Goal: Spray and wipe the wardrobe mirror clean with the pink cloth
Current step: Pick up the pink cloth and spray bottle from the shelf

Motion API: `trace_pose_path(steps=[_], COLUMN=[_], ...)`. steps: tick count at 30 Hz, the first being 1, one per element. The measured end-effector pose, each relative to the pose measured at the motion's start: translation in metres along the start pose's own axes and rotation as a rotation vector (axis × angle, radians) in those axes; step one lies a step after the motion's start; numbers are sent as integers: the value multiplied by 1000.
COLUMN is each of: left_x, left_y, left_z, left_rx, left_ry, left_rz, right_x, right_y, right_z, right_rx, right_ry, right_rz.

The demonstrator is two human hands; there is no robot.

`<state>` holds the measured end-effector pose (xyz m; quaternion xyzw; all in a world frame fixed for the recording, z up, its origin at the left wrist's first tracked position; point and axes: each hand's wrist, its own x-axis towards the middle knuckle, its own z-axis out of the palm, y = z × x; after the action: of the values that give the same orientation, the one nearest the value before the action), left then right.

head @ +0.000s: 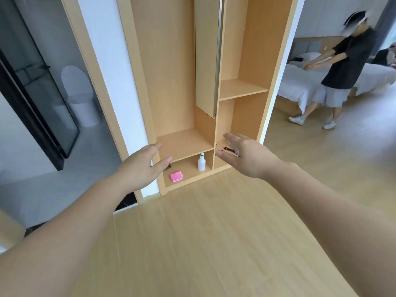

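Pink cloth [176, 176] and spray bottle [201, 162] sit in the wardrobe's bottom cubby [188, 168]; both hands empty, fingers spread.

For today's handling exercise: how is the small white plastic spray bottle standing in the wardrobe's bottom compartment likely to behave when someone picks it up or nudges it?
The small white plastic spray bottle stands tall and narrow, so a sideways nudge would probably tip it. Once on its side, its round body would likely roll. Its weight cannot be judged, since the fill level is not visible.
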<state>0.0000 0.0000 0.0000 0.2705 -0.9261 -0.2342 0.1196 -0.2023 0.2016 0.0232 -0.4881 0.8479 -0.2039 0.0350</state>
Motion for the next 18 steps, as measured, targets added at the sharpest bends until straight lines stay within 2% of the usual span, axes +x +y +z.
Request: trace_pose_path(steps=[8, 18], left_x=[65, 175], left_y=[-71, -101], left_z=[38, 68], left_rx=[-104, -140], left_ry=[-77, -165], left_rz=[-120, -147], right_x=[67, 110], right_y=[21, 113], right_z=[59, 86], right_rx=[-31, -23], right_ry=[-82, -200], right_rz=[57, 296])
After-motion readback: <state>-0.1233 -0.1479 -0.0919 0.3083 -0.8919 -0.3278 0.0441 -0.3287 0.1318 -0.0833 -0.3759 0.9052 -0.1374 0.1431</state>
